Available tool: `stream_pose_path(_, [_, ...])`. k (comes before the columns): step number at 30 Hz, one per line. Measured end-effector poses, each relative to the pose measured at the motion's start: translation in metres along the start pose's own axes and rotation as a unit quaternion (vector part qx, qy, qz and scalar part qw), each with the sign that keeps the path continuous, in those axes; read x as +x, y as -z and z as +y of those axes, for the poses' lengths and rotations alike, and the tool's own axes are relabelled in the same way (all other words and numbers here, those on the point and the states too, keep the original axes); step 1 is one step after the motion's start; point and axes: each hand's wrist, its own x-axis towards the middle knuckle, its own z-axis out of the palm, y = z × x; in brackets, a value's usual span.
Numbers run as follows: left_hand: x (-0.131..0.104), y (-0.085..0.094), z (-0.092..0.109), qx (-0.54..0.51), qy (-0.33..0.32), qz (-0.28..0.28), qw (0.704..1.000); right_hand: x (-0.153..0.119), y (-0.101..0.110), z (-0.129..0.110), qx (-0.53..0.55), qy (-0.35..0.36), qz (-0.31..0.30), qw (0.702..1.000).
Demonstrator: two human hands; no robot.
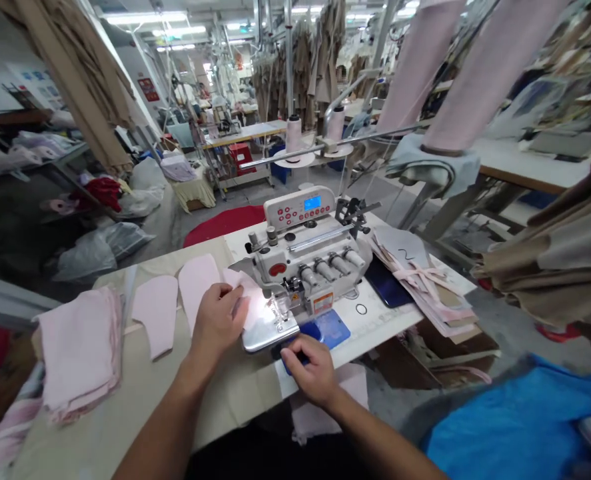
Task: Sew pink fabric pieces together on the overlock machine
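Note:
My left hand [221,313] is closed on a pale pink fabric piece [251,292] at the left of the overlock sewing machine [302,250]. The fabric lies on the lit metal plate [270,337] near the presser foot. Just in front of that plate, my right hand [311,365] is curled with thumb and forefinger together; what it grips, if anything, is hidden. Two cut pink pieces [156,310] lie flat to the left of my left hand. Beyond them sits a stack of folded pink fabric [81,347].
To the machine's right lie a dark phone [388,283] and a tied bundle of cut pieces [428,280]. A black ring [361,309] rests on the tabletop. Large pink thread cones [485,80] stand behind. A cardboard box [425,357] is below the table's right edge.

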Motion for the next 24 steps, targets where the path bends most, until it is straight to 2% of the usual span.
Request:
stream_pose_path(7, [-0.037, 0.024, 0.017, -0.006, 0.004, 0.016, 1.000, 0.001, -0.003, -0.003, -0.031, -0.008, -0.009, 0.999])
stream_pose_path(9, [-0.049, 0.032, 0.030, -0.024, 0.005, 0.023, 0.999, 0.003, -0.005, -0.007, 0.009, -0.053, -0.032, 0.998])
stream_pose_path(11, [-0.069, 0.037, 0.050, -0.073, 0.003, 0.014, 0.997, 0.003, -0.006, -0.011, 0.101, -0.135, -0.058, 0.984])
stream_pose_path(13, [-0.095, 0.035, 0.074, -0.174, -0.032, -0.058, 0.982, 0.002, -0.004, -0.015, 0.236, -0.228, -0.053, 0.943])
stream_pose_path(14, [-0.109, 0.030, 0.085, -0.244, -0.070, -0.126, 0.959, 0.000, -0.002, -0.017, 0.307, -0.270, -0.040, 0.912])
stream_pose_path(16, [-0.140, 0.012, 0.102, -0.386, -0.156, -0.276, 0.866, -0.002, 0.004, -0.021, 0.427, -0.336, -0.011, 0.839])
stream_pose_path(17, [-0.155, 0.000, 0.107, -0.442, -0.160, -0.338, 0.816, -0.002, 0.008, -0.022, 0.470, -0.361, 0.001, 0.805])
stream_pose_path(18, [-0.168, -0.014, 0.111, -0.481, -0.132, -0.391, 0.773, -0.003, 0.013, -0.024, 0.503, -0.380, 0.011, 0.776])
stream_pose_path(19, [-0.181, -0.027, 0.114, -0.503, -0.065, -0.418, 0.754, -0.002, 0.016, -0.025, 0.527, -0.394, 0.023, 0.753])
stream_pose_path(21, [-0.199, -0.052, 0.117, -0.536, 0.141, -0.444, 0.704, -0.001, 0.022, -0.028, 0.552, -0.403, 0.043, 0.728])
stream_pose_path(22, [-0.205, -0.062, 0.117, -0.564, 0.252, -0.439, 0.653, -0.002, 0.024, -0.031, 0.558, -0.402, 0.047, 0.725])
stream_pose_path(23, [-0.209, -0.070, 0.118, -0.604, 0.343, -0.429, 0.578, -0.003, 0.025, -0.034, 0.559, -0.397, 0.045, 0.726])
stream_pose_path(24, [-0.210, -0.075, 0.117, -0.652, 0.404, -0.414, 0.490, -0.005, 0.027, -0.036, 0.559, -0.391, 0.038, 0.730])
